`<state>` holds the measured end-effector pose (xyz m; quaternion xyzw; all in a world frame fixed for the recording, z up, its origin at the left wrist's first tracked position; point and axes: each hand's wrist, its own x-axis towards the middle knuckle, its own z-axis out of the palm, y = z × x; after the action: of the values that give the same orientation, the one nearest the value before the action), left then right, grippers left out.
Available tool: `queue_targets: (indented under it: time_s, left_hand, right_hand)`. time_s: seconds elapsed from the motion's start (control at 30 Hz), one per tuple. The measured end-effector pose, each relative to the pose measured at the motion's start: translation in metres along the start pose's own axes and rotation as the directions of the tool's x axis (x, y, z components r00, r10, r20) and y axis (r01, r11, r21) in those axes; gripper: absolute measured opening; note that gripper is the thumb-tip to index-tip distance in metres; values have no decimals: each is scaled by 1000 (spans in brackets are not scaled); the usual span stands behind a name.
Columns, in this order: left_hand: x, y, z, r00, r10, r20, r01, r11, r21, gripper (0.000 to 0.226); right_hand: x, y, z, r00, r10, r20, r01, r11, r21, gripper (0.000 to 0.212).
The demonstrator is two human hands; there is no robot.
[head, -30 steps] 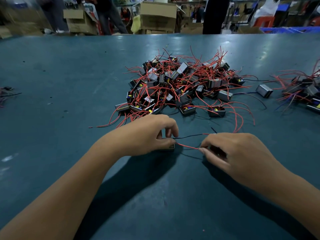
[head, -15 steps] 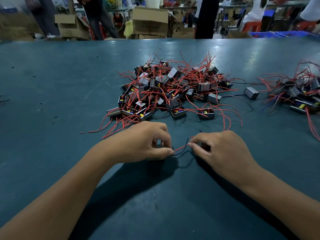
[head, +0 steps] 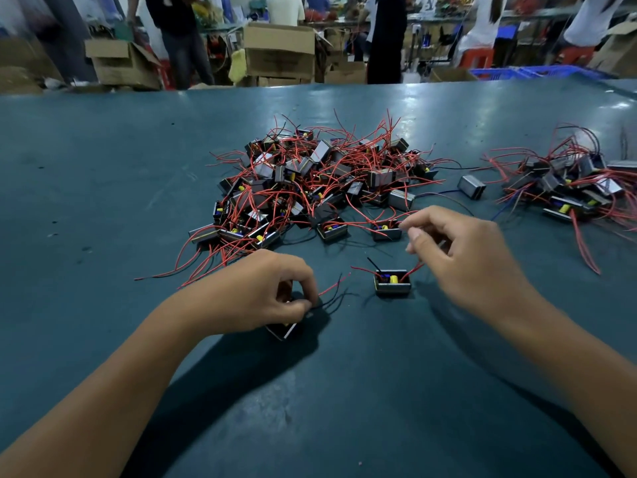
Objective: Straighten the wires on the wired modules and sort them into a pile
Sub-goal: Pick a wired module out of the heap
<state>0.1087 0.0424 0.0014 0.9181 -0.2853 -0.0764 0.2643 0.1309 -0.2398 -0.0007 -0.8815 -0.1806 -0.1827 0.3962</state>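
1. My left hand (head: 265, 291) curls down over a small black module (head: 284, 330) on the teal table (head: 103, 188); fingers and thumb grip it, and only its near lower corner shows below my palm.
2. A red wire (head: 332, 287) and a black wire (head: 327, 301) run out from under that hand's fingertips toward the right, lying loose on the table.
3. My right hand (head: 462, 257) hangs above the table, thumb and forefinger pinched together. A red lead (head: 410, 270) rises toward it from a second module (head: 393, 282), but motion blur keeps me from telling whether the fingers actually hold it.
4. That second module sits open side up between my hands, nearer the right one, its yellow and blue parts showing.
5. Beyond both hands lies the big tangled heap of modules (head: 310, 181), red wires sticking out all round.
6. A smaller pile (head: 568, 188) lies at the far right, well apart from my right hand, with one lone grey module (head: 471, 187) between the two heaps.
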Motion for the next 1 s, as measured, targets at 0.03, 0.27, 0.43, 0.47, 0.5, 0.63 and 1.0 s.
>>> queue_targets:
  time_s: [0.03, 0.27, 0.43, 0.47, 0.5, 0.63, 1.0]
  left_hand:
    - [0, -2, -1, 1000, 0, 4, 0, 1000, -13, 10]
    - [-2, -8, -7, 999, 4, -31, -5, 1000, -24, 32]
    - [1, -8, -2, 1000, -16, -20, 14, 997, -72, 37]
    - [1, -8, -2, 1000, -15, -12, 14, 998, -61, 36]
    - [2, -9, -1, 1000, -12, -11, 12, 999, -43, 34]
    - [6, -8, 4, 998, -2, -65, 5, 999, 34, 13]
    - [15, 4, 18, 968, -93, -233, 148, 961, 232, 62]
  right_hand:
    - [0, 0, 1, 999, -4, 37, 5, 1000, -4, 16]
    - [-2, -7, 18, 973, -52, 227, 44, 998, 40, 16]
    - [1, -7, 23, 944, -115, 308, 122, 992, -4, 16]
    - [2, -7, 23, 943, -128, 306, 133, 991, 4, 16]
    - [2, -7, 23, 942, -135, 306, 138, 990, 12, 16]
    - [1, -6, 25, 931, -118, 346, 116, 993, 27, 17]
    - [-3, -9, 32, 961, -24, 274, -2, 996, 91, 3]
